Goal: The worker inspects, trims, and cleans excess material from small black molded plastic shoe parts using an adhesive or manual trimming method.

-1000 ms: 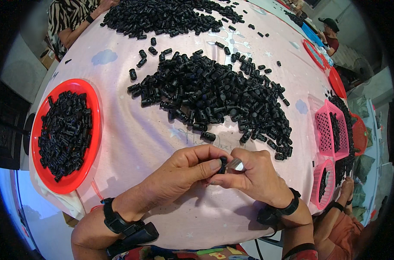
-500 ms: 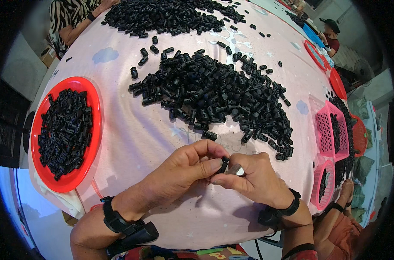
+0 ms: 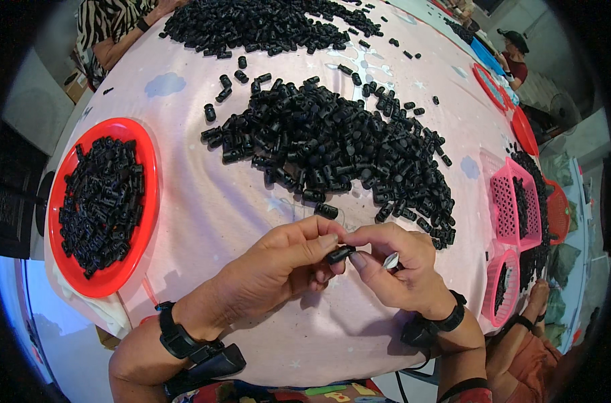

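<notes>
Just short of the big heap, my left hand [image 3: 273,260] pinches a small black cord lock [image 3: 340,254] between thumb and fingers. My right hand [image 3: 406,272] meets it from the other side, its thumb and forefinger touching the piece's right end. Tucked in the curled fingers of that hand is a small shiny metal tool [image 3: 391,260]; most of it is hidden, so its kind is unclear. Beyond both hands spreads a heap of black cord locks [image 3: 326,134], with one loose cord lock [image 3: 326,211] at its near edge.
At left, a red plate [image 3: 151,195] is piled with black pieces. A pink basket [image 3: 520,201] and a smaller pink basket [image 3: 490,292] stand at right. A second black heap [image 3: 252,27] lies farther off. Other people sit around the cloth-covered table [image 3: 205,221].
My right hand has opened out slightly, its forefinger now stretched to the cord lock. The piece has tipped from upright to lying nearly flat, and the metal tool has shifted right into the palm.
</notes>
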